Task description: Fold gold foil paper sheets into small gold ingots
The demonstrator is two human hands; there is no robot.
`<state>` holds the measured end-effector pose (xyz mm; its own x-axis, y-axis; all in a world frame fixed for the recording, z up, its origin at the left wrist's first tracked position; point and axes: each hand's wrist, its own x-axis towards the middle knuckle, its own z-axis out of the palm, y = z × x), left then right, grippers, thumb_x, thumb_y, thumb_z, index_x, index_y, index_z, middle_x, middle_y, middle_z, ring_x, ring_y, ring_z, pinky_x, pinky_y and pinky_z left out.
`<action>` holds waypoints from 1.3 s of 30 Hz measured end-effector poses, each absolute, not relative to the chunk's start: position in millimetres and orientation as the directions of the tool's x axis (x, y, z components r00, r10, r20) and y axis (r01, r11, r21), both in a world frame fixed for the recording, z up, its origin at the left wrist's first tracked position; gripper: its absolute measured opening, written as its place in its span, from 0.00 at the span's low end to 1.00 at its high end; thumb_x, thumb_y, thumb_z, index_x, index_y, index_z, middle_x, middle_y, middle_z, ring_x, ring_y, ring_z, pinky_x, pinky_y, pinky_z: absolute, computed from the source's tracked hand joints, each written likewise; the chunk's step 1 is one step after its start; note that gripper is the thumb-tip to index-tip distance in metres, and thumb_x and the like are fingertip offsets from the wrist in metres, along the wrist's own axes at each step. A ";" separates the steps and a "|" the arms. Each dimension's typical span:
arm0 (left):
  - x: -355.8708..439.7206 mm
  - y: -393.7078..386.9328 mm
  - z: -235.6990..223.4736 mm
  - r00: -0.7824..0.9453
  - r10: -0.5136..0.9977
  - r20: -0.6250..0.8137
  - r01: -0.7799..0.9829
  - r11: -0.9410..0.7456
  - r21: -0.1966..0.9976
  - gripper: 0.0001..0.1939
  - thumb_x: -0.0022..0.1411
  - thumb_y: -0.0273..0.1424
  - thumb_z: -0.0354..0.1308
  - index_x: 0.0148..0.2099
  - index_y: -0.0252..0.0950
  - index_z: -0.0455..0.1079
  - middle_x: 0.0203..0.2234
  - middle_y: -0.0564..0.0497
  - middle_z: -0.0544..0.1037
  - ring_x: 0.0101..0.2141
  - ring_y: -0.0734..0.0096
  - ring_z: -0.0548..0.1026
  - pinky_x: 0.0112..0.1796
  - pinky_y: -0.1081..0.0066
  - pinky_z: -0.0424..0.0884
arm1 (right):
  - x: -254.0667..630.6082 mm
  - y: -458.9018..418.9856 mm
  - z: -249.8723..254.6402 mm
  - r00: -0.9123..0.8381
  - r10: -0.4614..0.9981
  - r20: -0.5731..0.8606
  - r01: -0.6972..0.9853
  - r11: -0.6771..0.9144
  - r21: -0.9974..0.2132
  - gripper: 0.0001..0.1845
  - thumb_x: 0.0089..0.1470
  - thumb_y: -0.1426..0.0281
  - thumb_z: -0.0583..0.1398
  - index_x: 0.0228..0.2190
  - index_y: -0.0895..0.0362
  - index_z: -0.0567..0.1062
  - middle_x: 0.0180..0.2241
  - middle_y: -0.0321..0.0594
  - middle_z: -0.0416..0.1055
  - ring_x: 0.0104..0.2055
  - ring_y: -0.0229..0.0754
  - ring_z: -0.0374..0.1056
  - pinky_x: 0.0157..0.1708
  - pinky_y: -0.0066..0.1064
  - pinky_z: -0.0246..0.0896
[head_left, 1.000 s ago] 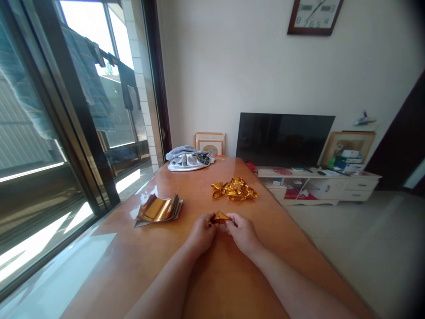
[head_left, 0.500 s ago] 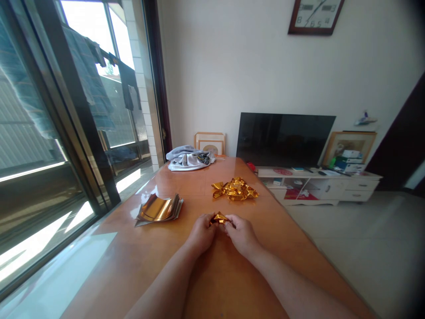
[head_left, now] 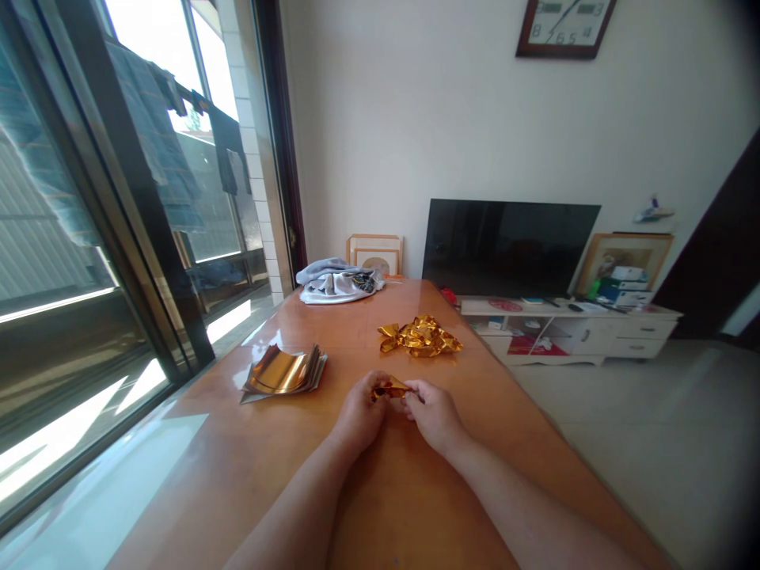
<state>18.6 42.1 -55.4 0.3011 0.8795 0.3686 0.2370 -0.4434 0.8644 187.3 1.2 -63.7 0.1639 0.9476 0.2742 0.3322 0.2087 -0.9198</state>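
Between my two hands is a small folded piece of gold foil paper (head_left: 394, 388), partly hidden by the fingers. My left hand (head_left: 363, 410) is closed around its left end. The fingertips of my right hand (head_left: 435, 412) pinch its right end. Beyond the hands lies a heap of folded gold foil pieces (head_left: 423, 337), shiny and crumpled-looking. To the left of my hands rests a stack of gold foil sheets (head_left: 281, 372), its top sheet curled upward.
The brown wooden table (head_left: 285, 483) runs away from me, with grey and white clothing (head_left: 341, 283) at its far end. A window door (head_left: 148, 198) stands at left. A television (head_left: 511, 249) sits on a white cabinet (head_left: 594, 336) at right.
The foil piece now looks longer and flatter between my hands. My fingers have shifted slightly along it, the right ones toward its end. The heap and stack stay put.
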 end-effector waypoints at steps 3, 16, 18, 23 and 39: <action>17.8 42.5 -54.7 0.330 0.861 0.386 0.234 -0.471 0.851 0.14 0.58 0.23 0.57 0.46 0.39 0.75 0.43 0.48 0.80 0.45 0.62 0.76 0.51 0.64 0.69 | 187.5 0.9 -62.4 0.151 0.954 0.258 0.308 0.202 -0.930 0.17 0.56 0.64 0.57 0.42 0.56 0.80 0.29 0.39 0.78 0.28 0.43 0.72 0.27 0.30 0.66; 18.6 42.7 -58.0 0.346 0.869 0.354 0.244 -0.447 0.860 0.18 0.56 0.21 0.56 0.48 0.38 0.75 0.43 0.47 0.81 0.44 0.64 0.77 0.49 0.65 0.71 | 186.4 1.2 -63.2 0.134 0.961 0.243 0.284 0.198 -0.938 0.17 0.55 0.64 0.56 0.42 0.56 0.80 0.30 0.39 0.79 0.28 0.43 0.73 0.28 0.31 0.68; 18.7 43.2 -57.7 0.344 0.872 0.348 0.229 -0.437 0.870 0.18 0.56 0.21 0.56 0.48 0.38 0.75 0.43 0.47 0.81 0.44 0.64 0.77 0.50 0.65 0.71 | 186.6 1.4 -62.5 0.135 0.964 0.230 0.272 0.187 -0.944 0.17 0.55 0.64 0.56 0.42 0.56 0.79 0.29 0.39 0.79 0.29 0.43 0.74 0.27 0.31 0.68; 18.3 45.2 -56.3 0.341 0.899 0.274 0.175 -0.347 0.921 0.17 0.56 0.22 0.57 0.47 0.36 0.76 0.41 0.46 0.82 0.42 0.63 0.77 0.48 0.65 0.71 | 191.1 1.8 -61.1 0.211 0.947 0.241 0.276 0.179 -0.944 0.15 0.54 0.63 0.59 0.41 0.57 0.77 0.28 0.39 0.78 0.27 0.42 0.73 0.28 0.31 0.68; 17.3 41.2 -40.4 0.222 0.975 0.026 -0.130 0.003 0.992 0.14 0.61 0.37 0.57 0.44 0.32 0.71 0.35 0.44 0.80 0.33 0.66 0.80 0.37 0.67 0.76 | 198.1 -2.3 -51.6 0.345 0.936 0.066 0.098 0.034 -0.995 0.08 0.50 0.65 0.60 0.29 0.57 0.73 0.26 0.39 0.76 0.25 0.39 0.72 0.25 0.28 0.69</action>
